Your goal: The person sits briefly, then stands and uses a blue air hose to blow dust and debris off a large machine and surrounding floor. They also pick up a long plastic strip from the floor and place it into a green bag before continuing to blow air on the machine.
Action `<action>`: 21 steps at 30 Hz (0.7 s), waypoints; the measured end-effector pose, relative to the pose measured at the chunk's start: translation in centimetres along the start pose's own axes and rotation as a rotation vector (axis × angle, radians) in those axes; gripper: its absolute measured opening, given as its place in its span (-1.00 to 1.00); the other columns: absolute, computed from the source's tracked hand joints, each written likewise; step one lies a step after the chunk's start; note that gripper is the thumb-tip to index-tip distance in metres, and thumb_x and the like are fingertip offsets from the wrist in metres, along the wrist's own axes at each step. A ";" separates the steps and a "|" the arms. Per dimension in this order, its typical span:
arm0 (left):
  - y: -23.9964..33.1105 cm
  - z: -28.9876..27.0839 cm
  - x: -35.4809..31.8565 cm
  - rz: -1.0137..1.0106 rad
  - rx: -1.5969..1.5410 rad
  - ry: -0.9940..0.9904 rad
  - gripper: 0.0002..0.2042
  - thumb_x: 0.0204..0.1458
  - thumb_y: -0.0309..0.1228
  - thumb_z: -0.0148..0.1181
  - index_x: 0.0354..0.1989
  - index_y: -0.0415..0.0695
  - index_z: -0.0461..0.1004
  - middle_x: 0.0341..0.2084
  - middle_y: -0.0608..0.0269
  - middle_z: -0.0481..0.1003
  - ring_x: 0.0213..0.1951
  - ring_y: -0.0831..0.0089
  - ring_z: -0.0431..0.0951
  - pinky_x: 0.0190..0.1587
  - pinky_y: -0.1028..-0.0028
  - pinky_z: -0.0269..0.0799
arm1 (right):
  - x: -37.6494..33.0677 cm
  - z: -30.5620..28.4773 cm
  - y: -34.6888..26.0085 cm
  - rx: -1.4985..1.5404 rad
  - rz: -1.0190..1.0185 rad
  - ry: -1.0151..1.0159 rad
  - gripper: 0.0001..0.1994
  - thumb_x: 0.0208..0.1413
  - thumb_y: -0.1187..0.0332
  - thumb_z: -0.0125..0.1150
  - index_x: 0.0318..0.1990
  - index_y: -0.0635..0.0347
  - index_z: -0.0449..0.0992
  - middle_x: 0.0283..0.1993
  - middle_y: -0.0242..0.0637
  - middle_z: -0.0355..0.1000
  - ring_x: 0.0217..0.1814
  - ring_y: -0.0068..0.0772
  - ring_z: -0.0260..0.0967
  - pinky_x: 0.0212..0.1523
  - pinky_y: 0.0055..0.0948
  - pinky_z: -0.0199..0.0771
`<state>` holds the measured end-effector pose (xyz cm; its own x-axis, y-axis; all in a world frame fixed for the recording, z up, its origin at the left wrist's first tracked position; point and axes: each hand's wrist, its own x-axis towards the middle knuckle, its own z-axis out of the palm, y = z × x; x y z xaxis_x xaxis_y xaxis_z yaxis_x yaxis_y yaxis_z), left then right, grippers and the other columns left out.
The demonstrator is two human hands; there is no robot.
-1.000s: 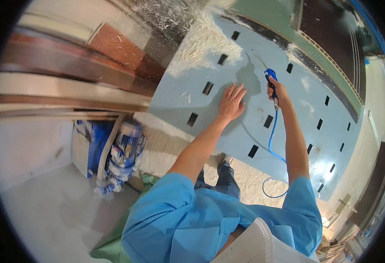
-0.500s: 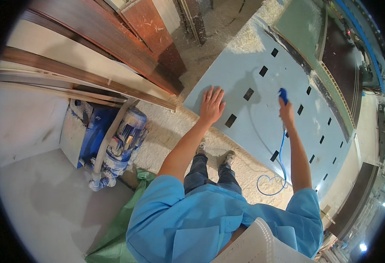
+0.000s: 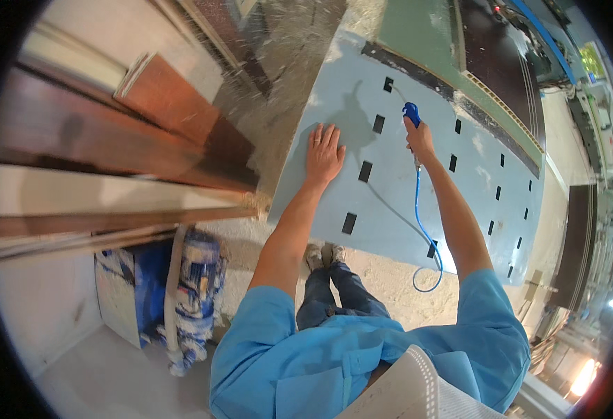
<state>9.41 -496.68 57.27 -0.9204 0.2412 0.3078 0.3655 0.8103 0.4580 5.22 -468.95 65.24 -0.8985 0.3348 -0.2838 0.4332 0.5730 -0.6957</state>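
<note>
A large pale-blue panel (image 3: 408,202) lies in front of me, dotted with several black rectangular slots (image 3: 366,171). Near its left edge, my left hand (image 3: 325,156) rests flat on the surface, fingers stretched out, a ring on one. My right hand (image 3: 421,141) is wrapped round a blue air blow gun (image 3: 410,112), held above the panel. A thin nozzle points away from me toward a slot near the far end. From the gun's lower end a blue air hose (image 3: 418,199) hangs and curls near the panel's close edge.
Wooden boards (image 3: 111,143) lean at the left, above a dusty blue motor unit (image 3: 198,279). Pale sawdust (image 3: 364,17) lies beyond the panel, with flecks in the air. A green panel (image 3: 418,35) and a dark brown board (image 3: 498,63) adjoin the far right side.
My view has turned and shifted along the panel. The blow gun has moved toward the panel's far end, where less sawdust now lies. My left hand still lies flat on the panel.
</note>
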 end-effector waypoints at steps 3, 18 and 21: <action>0.4 0.9 3.7 0.017 0.008 0.042 -0.52 0.15 -0.23 0.08 0.21 -0.17 0.29 0.24 0.11 0.28 0.31 0.03 0.16 0.36 0.03 -0.02 | 4.4 -0.3 -2.3 -0.295 -0.015 0.125 -0.52 0.22 -0.06 0.02 -0.16 0.30 0.43 -0.37 0.07 0.53 -0.33 0.12 0.54 -0.28 -0.02 0.49; 1.9 0.4 7.0 -0.136 0.047 -0.111 -0.54 0.15 -0.21 0.06 0.22 -0.06 0.30 0.23 0.23 0.30 0.33 0.12 0.17 0.35 0.07 0.02 | 31.2 -0.9 -13.4 -0.934 -0.561 0.319 -0.84 0.14 0.42 0.05 -0.18 0.27 0.46 -0.40 -0.03 0.56 -0.35 -0.12 0.60 -0.38 -0.24 0.60; 1.8 0.6 7.0 -0.150 0.063 -0.151 -0.53 0.15 -0.20 0.05 0.23 -0.06 0.28 0.25 0.24 0.26 0.34 0.12 0.14 0.36 0.07 -0.01 | 34.6 -1.0 -14.7 -0.980 -0.541 0.385 -0.86 0.13 0.39 0.05 -0.29 0.24 0.50 -0.39 -0.11 0.59 -0.37 -0.22 0.61 -0.38 -0.26 0.60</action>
<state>3.58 -493.20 59.76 -0.9759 0.1885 0.1096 0.2176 0.8739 0.4347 -32.15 -465.08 66.34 -0.9738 -0.0200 0.2264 0.0232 0.9822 0.1863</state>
